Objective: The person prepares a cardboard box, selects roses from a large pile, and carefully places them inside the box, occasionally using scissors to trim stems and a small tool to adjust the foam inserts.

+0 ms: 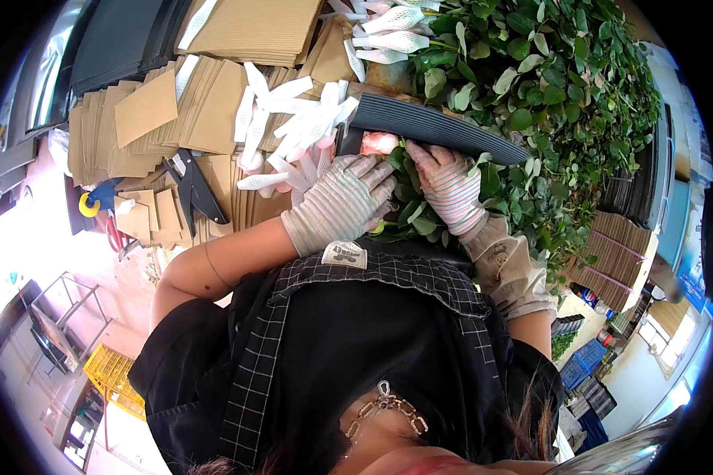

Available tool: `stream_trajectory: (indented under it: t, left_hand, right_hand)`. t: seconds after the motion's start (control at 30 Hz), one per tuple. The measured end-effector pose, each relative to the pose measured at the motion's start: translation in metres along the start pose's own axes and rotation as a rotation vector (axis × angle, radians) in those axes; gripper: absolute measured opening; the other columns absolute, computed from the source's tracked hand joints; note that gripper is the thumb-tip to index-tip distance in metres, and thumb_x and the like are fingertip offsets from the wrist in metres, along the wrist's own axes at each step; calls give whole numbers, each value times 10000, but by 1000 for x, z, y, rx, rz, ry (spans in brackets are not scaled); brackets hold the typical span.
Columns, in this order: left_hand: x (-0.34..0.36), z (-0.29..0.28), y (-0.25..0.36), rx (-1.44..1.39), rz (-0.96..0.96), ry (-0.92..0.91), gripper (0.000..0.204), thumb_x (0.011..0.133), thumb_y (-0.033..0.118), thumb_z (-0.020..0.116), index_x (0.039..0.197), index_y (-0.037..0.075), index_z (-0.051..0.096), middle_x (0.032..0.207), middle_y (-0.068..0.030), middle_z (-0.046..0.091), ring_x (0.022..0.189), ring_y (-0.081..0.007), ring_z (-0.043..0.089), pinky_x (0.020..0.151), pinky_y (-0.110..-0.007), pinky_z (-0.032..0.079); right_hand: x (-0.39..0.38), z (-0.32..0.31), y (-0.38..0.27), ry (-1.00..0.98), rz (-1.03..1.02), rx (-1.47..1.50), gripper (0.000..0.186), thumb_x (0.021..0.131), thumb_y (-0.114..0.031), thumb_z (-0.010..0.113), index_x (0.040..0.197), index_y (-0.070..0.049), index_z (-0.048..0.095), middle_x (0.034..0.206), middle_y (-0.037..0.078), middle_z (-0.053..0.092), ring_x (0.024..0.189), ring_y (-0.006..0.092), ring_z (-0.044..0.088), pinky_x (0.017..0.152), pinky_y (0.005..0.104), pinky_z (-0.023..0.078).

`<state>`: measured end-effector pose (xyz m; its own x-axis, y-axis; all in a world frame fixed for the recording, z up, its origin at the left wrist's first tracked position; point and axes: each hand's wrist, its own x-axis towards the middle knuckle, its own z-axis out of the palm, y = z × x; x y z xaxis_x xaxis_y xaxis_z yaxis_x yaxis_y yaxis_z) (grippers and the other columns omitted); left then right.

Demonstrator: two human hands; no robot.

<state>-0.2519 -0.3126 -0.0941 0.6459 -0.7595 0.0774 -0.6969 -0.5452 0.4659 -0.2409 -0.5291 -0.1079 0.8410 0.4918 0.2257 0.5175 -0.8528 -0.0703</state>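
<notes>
My left hand (pixel 345 198), in a striped work glove, has its fingers bent and pressed together beside a pink rose (pixel 380 143); what lies under them is hidden. Across the green rose leaves (pixel 408 186), my right hand (pixel 449 186) lies with fingers stretched out, in a matching glove below a beige sleeve cover. A black corrugated sheet (pixel 436 127) curves up just beyond both hands, behind the rose. White foam net sleeves (pixel 313 119) are heaped at my left hand's far side, some over pink blooms.
Leafy rose stems (pixel 539 95) pile up at the far right. Brown cardboard pieces (pixel 206 107) stand in rows at left, with a black stapler (pixel 192 190) and red-handled cutters (pixel 117 237) nearby. Bundled cardboard (pixel 614 257) is at right. A yellow crate (pixel 115 378) stands at lower left.
</notes>
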Motion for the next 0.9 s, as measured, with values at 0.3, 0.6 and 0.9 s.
stream_trajectory:
  t: [0.3, 0.6, 0.9]
  left_hand:
    - [4, -19, -1, 76, 94, 29, 394, 739, 315, 623, 1053, 80, 581, 1182, -131, 517, 1213, -331, 408, 978, -463, 332]
    - [-4, -17, -29, -18, 197, 32, 455, 720, 287, 632, 1116, 74, 566, 1275, -165, 477, 1242, -330, 406, 1057, -441, 293]
    - [-47, -34, -67, -265, -241, 287, 234, 734, 199, 669, 934, 78, 668, 940, -142, 629, 866, -320, 590, 787, -391, 473]
  right_hand:
    - [0, -3, -5, -94, -8, -24, 432, 747, -112, 573, 1169, -201, 580, 836, 23, 564, 714, 218, 584, 615, 363, 481]
    - [15, -66, -34, -256, -173, 37, 541, 736, -99, 566, 1260, -25, 455, 1310, 97, 462, 1217, 268, 428, 1017, 394, 337]
    - [5, -34, -27, -94, -143, 137, 431, 833, -236, 558, 1240, -106, 500, 1212, 89, 535, 1126, 284, 503, 962, 424, 386]
